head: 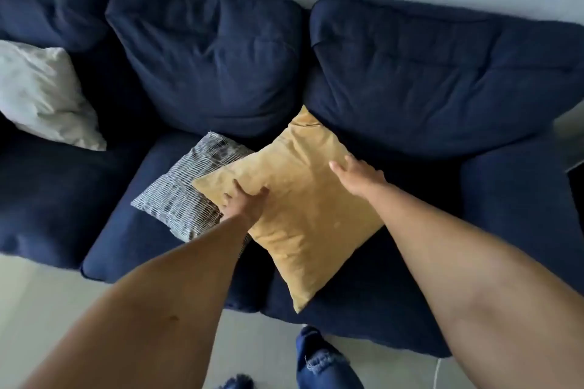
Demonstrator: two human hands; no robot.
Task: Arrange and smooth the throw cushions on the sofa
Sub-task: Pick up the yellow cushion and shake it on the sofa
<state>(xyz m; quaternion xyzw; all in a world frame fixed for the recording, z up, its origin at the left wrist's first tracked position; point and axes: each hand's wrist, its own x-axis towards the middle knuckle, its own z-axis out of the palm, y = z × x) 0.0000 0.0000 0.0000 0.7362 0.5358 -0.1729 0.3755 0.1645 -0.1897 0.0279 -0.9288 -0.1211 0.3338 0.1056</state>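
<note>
A mustard yellow cushion lies flat on the seat of the navy sofa, turned corner-on. It partly covers a grey-and-white woven cushion to its left. My left hand grips the yellow cushion's left edge, fingers curled into the fabric. Flat on its upper right edge rests my right hand, fingers spread. A white cushion leans against the sofa back at the far left.
Three big navy back cushions line the wall. The sofa's right arm sits at the right. Pale floor lies in front of the seat, and my denim-clad legs stand close to the sofa's front edge.
</note>
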